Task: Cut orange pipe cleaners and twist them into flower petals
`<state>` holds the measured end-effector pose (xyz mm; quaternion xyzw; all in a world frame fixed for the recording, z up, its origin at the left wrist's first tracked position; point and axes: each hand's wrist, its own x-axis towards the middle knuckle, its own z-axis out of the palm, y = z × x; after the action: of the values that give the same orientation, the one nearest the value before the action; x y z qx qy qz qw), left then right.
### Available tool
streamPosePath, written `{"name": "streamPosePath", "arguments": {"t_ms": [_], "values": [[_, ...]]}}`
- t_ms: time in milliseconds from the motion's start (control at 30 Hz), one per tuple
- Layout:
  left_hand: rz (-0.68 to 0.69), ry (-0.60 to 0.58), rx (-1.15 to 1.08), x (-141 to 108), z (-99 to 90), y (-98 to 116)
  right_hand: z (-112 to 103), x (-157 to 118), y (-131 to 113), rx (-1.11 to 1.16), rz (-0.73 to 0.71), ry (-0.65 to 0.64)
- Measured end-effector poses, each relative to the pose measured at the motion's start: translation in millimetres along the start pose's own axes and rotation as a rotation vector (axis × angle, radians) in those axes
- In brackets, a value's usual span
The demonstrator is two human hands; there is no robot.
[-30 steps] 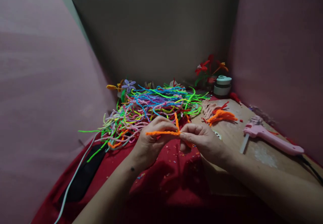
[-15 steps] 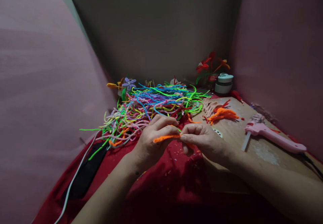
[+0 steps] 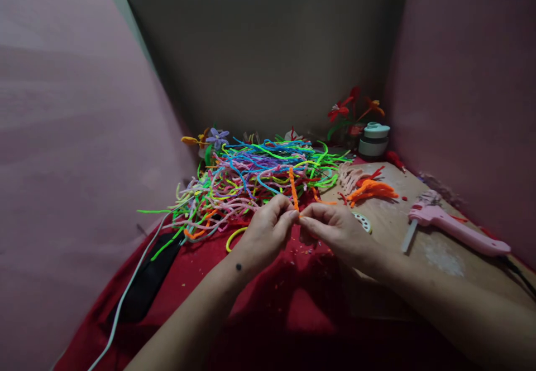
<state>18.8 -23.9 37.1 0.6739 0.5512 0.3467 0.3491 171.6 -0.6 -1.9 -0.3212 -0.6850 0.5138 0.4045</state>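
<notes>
An orange twisted pipe cleaner [image 3: 293,188] stands upright between my hands, its lower end pinched at the fingertips. My left hand [image 3: 272,229] is closed on that end from the left, thumb against forefinger. From the right, my right hand [image 3: 335,227] pinches the same spot, and the fingertips of both hands nearly touch. Just beyond them lies a large tangled heap of colored pipe cleaners [image 3: 259,164]. A bundle of orange pieces [image 3: 371,191] rests on the board to the right of the heap.
A pink glue gun [image 3: 456,229] lies on the brown board [image 3: 393,226] at right. Behind stand a lidded jar [image 3: 374,139] and red fuzzy flowers [image 3: 340,109]. A white cable [image 3: 132,282] and black strip [image 3: 144,282] cross the red cloth [image 3: 201,282] at left.
The orange piece has swung from lying across my left fingers to pointing up and away. My left hand has turned and now pinches its lower end. A yellow loop shows beside my left hand.
</notes>
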Motion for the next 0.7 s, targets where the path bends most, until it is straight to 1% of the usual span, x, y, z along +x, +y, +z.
{"name": "streamPosePath", "arguments": {"t_ms": [67, 133, 200, 300, 367, 400, 467, 633, 700], "values": [[0.066, 0.056, 0.087, 0.0, -0.4, -2.6, -0.7, 3.1, 0.5, 0.220, 0.127, -0.058], [0.140, 0.103, 0.184, 0.8, -0.1, -7.5, -0.4, 4.7, 0.9, 0.303, 0.197, -0.063], [0.234, 0.151, 0.316, 1.3, 1.5, -12.8, 0.8, 4.9, 1.0, 0.295, 0.203, -0.032], [0.398, 0.205, 0.592, 0.4, 5.4, -17.6, 2.3, 4.1, 0.0, 0.208, 0.168, 0.045], [0.456, 0.186, 0.773, -0.6, 7.0, -17.9, 2.1, 3.5, -0.9, 0.136, 0.151, 0.081], [0.466, 0.168, 0.827, -0.9, 7.1, -17.5, 1.8, 3.3, -1.2, 0.109, 0.146, 0.091], [0.459, 0.141, 0.824, -0.3, 6.2, -16.5, 0.8, 3.2, -1.5, 0.075, 0.138, 0.087], [0.432, 0.074, 0.581, 5.8, 2.1, -17.5, 0.7, 3.4, 1.4, 0.038, 0.119, 0.049], [0.393, 0.055, 0.495, 7.6, 1.3, -18.4, 1.4, 2.8, 3.0, -0.016, 0.102, 0.033]]}}
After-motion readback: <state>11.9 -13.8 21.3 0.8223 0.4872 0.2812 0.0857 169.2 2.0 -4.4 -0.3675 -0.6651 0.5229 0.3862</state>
